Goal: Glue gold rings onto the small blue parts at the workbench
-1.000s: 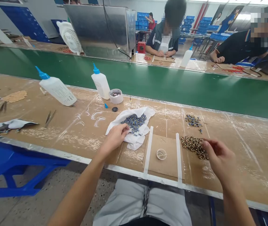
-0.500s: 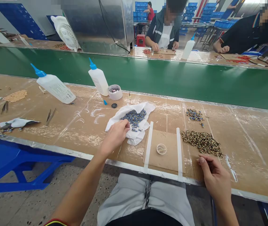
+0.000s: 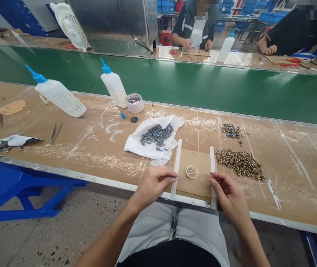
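Thumb and fingertips look together on the left hand [image 3: 157, 184] and right hand [image 3: 229, 193] (what they pinch, I cannot tell), either side of the small dish [image 3: 192, 177]. Blue pieces [image 3: 157, 134] lie far left, brass pieces [image 3: 239, 164] right; a loose grip could drop something tiny.

Cup [image 3: 192, 177] on cardboard [image 3: 194, 189]; parts [image 3: 158, 134] on sheet [image 3: 135, 144] left, pile [image 3: 239, 164] right.

It's a factory workshop here: a green belt [image 3: 161, 74] runs between long counters [image 3: 294, 163], with small parts [image 3: 238, 164] heaped on them. Across the way, workers [image 3: 196, 33] handle pieces of their own, blue crates [image 3: 272, 17] behind them.
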A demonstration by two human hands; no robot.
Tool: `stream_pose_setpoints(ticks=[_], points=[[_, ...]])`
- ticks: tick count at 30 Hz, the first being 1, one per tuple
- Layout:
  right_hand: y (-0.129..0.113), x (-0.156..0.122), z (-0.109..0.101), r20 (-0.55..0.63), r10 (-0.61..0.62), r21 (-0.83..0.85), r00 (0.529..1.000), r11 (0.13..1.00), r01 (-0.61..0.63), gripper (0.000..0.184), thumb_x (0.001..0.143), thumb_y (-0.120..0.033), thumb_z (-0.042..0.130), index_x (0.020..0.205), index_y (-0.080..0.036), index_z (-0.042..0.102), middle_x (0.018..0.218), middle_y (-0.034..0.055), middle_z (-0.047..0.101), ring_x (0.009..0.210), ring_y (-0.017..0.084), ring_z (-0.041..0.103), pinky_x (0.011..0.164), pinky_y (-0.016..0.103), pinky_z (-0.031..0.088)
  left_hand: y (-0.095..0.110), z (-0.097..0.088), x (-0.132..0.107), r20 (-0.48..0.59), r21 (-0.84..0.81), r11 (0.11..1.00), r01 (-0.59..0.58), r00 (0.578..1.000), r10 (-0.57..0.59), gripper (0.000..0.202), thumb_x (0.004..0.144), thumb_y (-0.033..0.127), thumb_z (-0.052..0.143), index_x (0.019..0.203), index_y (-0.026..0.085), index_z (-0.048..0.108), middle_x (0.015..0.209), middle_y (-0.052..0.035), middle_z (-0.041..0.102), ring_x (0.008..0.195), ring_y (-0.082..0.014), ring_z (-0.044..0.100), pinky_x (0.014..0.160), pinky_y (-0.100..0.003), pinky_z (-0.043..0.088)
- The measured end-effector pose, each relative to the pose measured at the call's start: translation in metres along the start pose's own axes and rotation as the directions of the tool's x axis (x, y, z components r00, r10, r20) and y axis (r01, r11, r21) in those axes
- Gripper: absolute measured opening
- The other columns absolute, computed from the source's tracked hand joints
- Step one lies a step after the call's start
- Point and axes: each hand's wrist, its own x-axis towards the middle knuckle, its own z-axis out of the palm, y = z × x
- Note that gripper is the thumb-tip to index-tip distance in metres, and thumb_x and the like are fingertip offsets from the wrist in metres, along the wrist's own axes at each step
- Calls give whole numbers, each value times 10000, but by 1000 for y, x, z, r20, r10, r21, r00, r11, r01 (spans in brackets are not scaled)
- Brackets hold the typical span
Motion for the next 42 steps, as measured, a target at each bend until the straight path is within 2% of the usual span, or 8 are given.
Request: stream_pose_setpoints(ticks=[4, 10, 20, 26, 32, 36, 39, 42], points=[[-21, 12, 17, 79, -69, -15, 995, 997, 70, 293, 923, -376, 577, 1137, -181, 620, 889, 68, 680, 759, 200, 628, 715, 325, 509, -4, 13, 0, 80, -148, 984, 99, 993, -88, 120, 819, 198, 662, 876, 145, 754, 872, -53, 740, 796, -155, 662, 726, -231, 516], [-39, 21, 24, 106, -169, -28, 980, 985, 173, 184, 948, -323, 546, 875, -206, 669, 845, 56, 650, 683, 176, 564, 625, 295, 441, -14, 22, -2, 145, -314, 933, 173, 980, -133, 125, 774, 184, 693, 880, 122, 720, 844, -59, 728, 750, -145, 656, 696, -226, 519], [-46, 41, 36, 93, -352, -143, 931, 921, 362, 95, 912, -247, 610, 859, -231, 687, 999, 69, 609, 940, 229, 559, 820, 379, 462, -13, 20, -2, 185, -210, 970, 120, 979, -81, 87, 797, 206, 679, 803, 132, 726, 738, -32, 674, 665, -114, 567, 611, -198, 444], [-48, 47, 29, 61, -452, -282, 890, 848, 450, 123, 927, -237, 591, 823, -230, 656, 964, 74, 617, 939, 245, 523, 865, 415, 440, -8, 24, 1, 209, -230, 960, 159, 972, -111, 91, 787, 214, 694, 827, 132, 689, 705, -6, 632, 631, -99, 554, 595, -188, 448], [-38, 46, 24, 98, -329, -105, 939, 935, 339, 151, 911, -260, 616, 770, -217, 647, 915, 54, 630, 897, 221, 565, 810, 373, 436, -11, 35, 5, 215, -184, 971, 151, 970, -110, 118, 813, 250, 666, 832, 134, 662, 720, -3, 617, 569, -97, 582, 562, -195, 479], [-31, 36, 32, -101, -139, 173, 985, 973, 155, 156, 905, -294, 624, 783, -203, 659, 880, 50, 673, 850, 203, 622, 770, 339, 470, -13, 38, 3, 178, -142, 982, 127, 979, -101, 136, 836, 272, 647, 855, 138, 659, 772, -13, 631, 576, -94, 582, 550, -188, 483], [-26, 22, 35, -240, 19, 312, 971, 948, 58, 138, 883, -320, 657, 835, -192, 678, 814, 40, 689, 717, 168, 616, 656, 290, 469, -10, 38, 3, 153, -68, 995, 69, 987, -58, 109, 836, 252, 654, 830, 143, 653, 735, -4, 619, 606, -99, 573, 544, -173, 458], [-25, 9, 38, -266, 89, 388, 960, 921, 23, 151, 871, -328, 672, 832, -182, 681, 768, 31, 687, 629, 138, 582, 585, 258, 450, -7, 38, 5, 133, 27, 999, -22, 991, 18, 70, 843, 219, 654, 825, 151, 652, 725, 1, 629, 656, -102, 570, 595, -173, 441]])
